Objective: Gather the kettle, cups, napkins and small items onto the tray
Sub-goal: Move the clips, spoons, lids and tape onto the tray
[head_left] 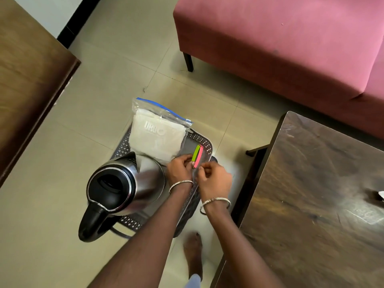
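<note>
Looking down on a dark perforated tray (204, 142) over a tiled floor (62, 204); impossible to tell what is holding it up.

Pinching the near end of a green strip (195, 153) with the left hand (180, 169), thumb and forefinger curling in on it. Noting a pink strip (200, 155) touching the green one along its length, the 2 lying together on the tray's right side and pointing toward the far right corner.

Holding the right hand (214, 179) just beside the left, fingers curling tight toward the same near ends. Not managing to tell whether it is gripping the strips or only meeting them. Wearing 1 bangle (216, 201) on each wrist.

Spotting the kettle (124, 183) standing on the tray's left half: steel body, black lid closed, black handle sticking out past the near rim. Spotting a zip bag of napkins (158, 136) lying on the tray's far end just behind the kettle, its blue seal overhanging the far rim.

Seeing a pink sofa (280, 48) at upper right and a dark wooden table (322, 194) close on the right. Also seeing brown wooden furniture (27, 80) on the left and 1 bare foot (193, 254) on the floor near the tray.
</note>
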